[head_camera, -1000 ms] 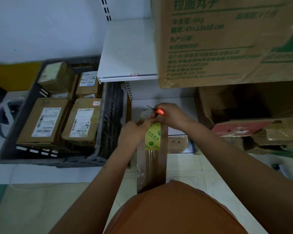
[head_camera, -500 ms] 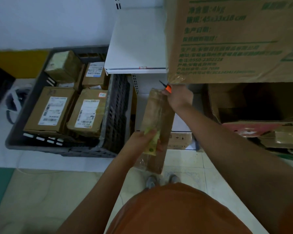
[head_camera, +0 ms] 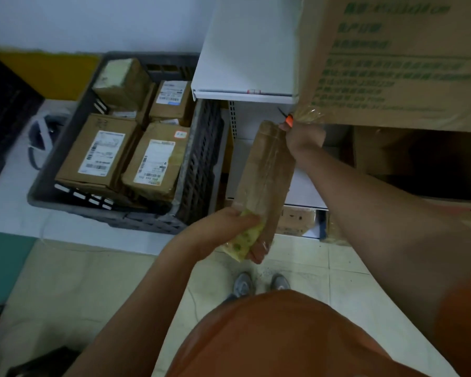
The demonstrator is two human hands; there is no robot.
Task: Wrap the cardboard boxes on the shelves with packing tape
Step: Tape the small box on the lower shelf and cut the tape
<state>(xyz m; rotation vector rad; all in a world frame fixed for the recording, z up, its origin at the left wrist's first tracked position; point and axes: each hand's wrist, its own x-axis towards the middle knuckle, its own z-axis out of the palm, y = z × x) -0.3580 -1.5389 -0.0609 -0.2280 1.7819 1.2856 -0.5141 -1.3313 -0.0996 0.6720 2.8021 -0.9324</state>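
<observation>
- We hold a long narrow box [head_camera: 264, 172] in the air before the shelf [head_camera: 245, 93], running from 12 o'clock down to 6 o'clock between our two hands.
- Our left hand [head_camera: 223, 232] grips its near end, fingers clamped on the box and on the yellow-green tape roll [head_camera: 242, 240] pressed against it.
- Our right hand [head_camera: 305, 137] is at the far end, fingers closed on an orange-handled cutter [head_camera: 288, 119].
- Glossy tape already runs along the box's length, so we judge this one nearly wrapped.
- At 9 o'clock a grey crate [head_camera: 196, 164] holds labelled parcels [head_camera: 98, 151]; at 1 o'clock a big carton [head_camera: 392, 63] sits above.
- Since a second ago the box has swung up from hanging low against our body, our left hand has slid from the top to the near end, and our view has tipped down to our shoes [head_camera: 259, 285].
</observation>
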